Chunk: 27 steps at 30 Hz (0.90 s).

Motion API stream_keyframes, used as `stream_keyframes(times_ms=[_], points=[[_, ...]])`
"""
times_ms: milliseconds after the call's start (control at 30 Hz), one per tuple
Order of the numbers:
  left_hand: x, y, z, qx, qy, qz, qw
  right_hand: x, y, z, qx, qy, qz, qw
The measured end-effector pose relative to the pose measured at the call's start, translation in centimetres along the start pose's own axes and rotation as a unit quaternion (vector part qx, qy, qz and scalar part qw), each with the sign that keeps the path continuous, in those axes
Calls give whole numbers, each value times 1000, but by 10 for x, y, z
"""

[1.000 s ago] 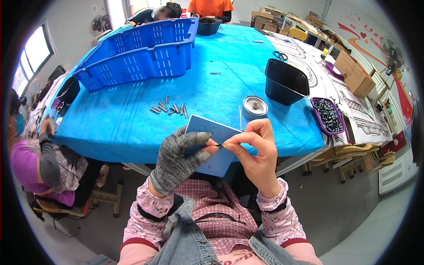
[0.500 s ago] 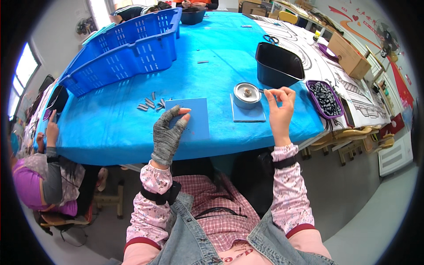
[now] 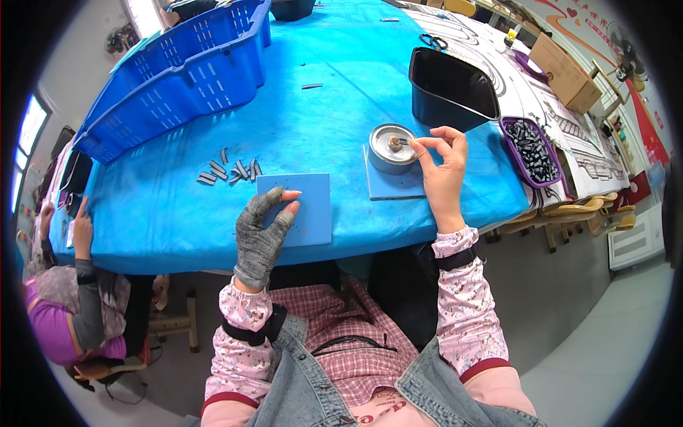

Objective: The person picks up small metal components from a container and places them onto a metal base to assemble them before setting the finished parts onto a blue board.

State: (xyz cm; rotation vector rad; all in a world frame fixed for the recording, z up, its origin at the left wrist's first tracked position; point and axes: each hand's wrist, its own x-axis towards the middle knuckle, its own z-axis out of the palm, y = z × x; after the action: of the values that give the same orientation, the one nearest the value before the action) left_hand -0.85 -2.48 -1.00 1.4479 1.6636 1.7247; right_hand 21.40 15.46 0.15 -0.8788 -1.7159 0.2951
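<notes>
My right hand [image 3: 446, 178] pinches one end of a small dark striped strip [image 3: 404, 141] between thumb and forefinger. The strip's other end is at the brownish wick-like knob in the middle of a round metal tin [image 3: 384, 160]. That tin stands on a blue square board [image 3: 380, 191]. My left hand [image 3: 265, 231], in a grey fingerless glove, hovers at or rests on a second blue board [image 3: 313, 213], thumb and forefinger apart with nothing visible between them. Several loose striped strips [image 3: 217, 171] lie beyond that board.
A large blue crate [image 3: 178, 85] stands at the far left. Right of the tin are a black bin [image 3: 455, 107] and a purple basket [image 3: 530, 153] full of small dark pieces. Black scissors [image 3: 434, 41] lie farther back. Another person's hand [image 3: 82, 231] is at the left edge.
My right hand has brought the strip leftward over the tin, to its central knob. My left hand has shifted slightly left and nearer. The whole view has tilted a little.
</notes>
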Motion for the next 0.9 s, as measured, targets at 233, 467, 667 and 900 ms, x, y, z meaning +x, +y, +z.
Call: stream_keyframes(times_ms=[233, 467, 667, 900], points=[[-2, -2, 0, -8, 0, 17, 1000, 2, -3, -1, -13, 0, -6, 1000], [-1, 1, 1, 1, -4, 13, 1000, 1, -2, 0, -13, -4, -3, 1000], [1, 2, 1, 26, 3, 24, 999, 1, -1, 1, -7, -7, 4, 1000], [2, 0, -1, 37, 1, 10, 999, 1, -5, 0, -1, -8, 9, 1000]])
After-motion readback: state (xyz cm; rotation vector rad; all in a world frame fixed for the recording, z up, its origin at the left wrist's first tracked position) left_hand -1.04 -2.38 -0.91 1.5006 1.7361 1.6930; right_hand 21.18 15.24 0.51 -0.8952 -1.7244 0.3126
